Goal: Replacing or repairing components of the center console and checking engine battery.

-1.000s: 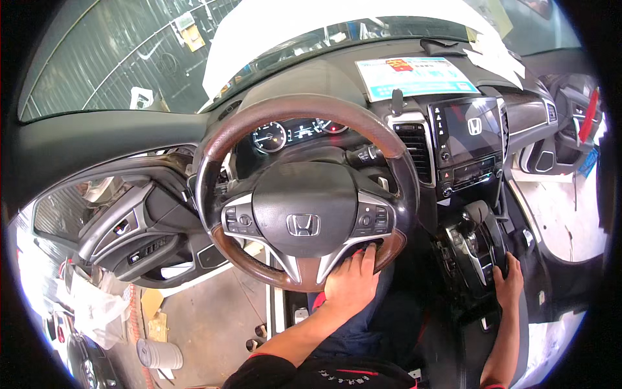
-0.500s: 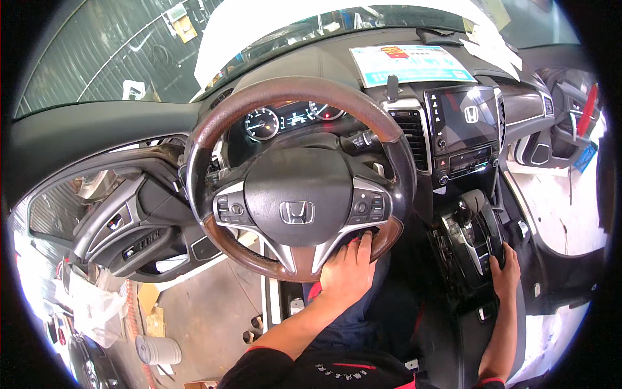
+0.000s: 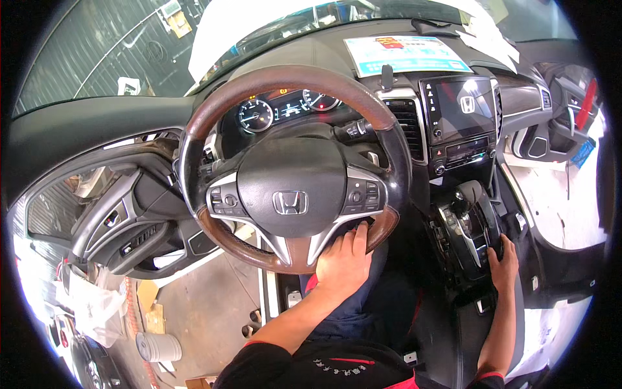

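In front of me is a brown and black steering wheel (image 3: 293,81). My left hand (image 3: 343,266) is closed over its lower right rim, beside the silver lower spoke; the fingertips curl into the gap and are hidden there. To the right, my right hand (image 3: 505,262) grips the right edge of the gear shift console (image 3: 472,249), thumb on the panel and fingers along its side. The gear lever (image 3: 460,204) stands farther forward on that console. Bare brackets show along the console's left side.
The instrument cluster (image 3: 285,111) is lit. A touchscreen (image 3: 459,107) sits above the climate controls. A printed card (image 3: 407,56) lies on the dashboard. The driver's door (image 3: 120,217) stands open on the left, with a white bucket (image 3: 159,347) on the floor outside. The passenger door (image 3: 573,117) is open too.
The whole view has shifted slightly, so the wheel and dashboard sit a little higher and farther left. Both hands keep their places on the wheel and console.
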